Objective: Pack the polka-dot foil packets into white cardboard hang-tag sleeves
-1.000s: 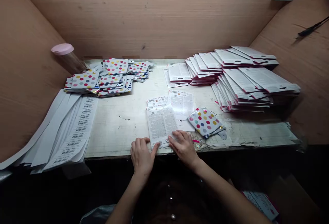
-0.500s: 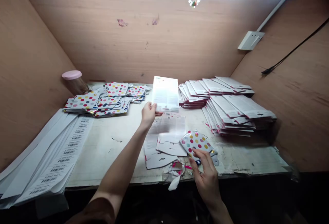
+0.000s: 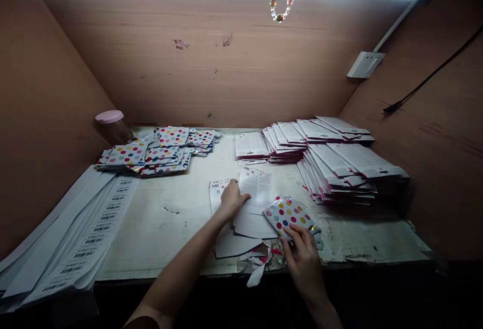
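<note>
My left hand [image 3: 231,200] lies over two small piles of white printed cards [image 3: 254,193] at the middle of the table. Its thumb is spread out to the right over the cards, and no packet is in its grip. With thumb and fingers, my right hand [image 3: 304,258] holds the near edge of a polka-dot packet [image 3: 289,214], which lies tilted at the table's front. A grey tab shows at the packet's right end. Behind my left hand stands a pile of white printed packets [image 3: 251,144] with red edges.
Several fanned stacks of white packets [image 3: 362,160] fill the back right. Polka-dot packets [image 3: 166,153] are piled at the back left beside a pink-lidded jar [image 3: 109,117]. Barcode label sheets [image 3: 90,236] hang over the front-left edge. Torn paper scraps [image 3: 260,263] lie at the front edge.
The white printed packet in my left hand has been let go onto the pile at the back. My left hand has come down and nearer, onto the cards. My right hand stays on the polka-dot packet.
</note>
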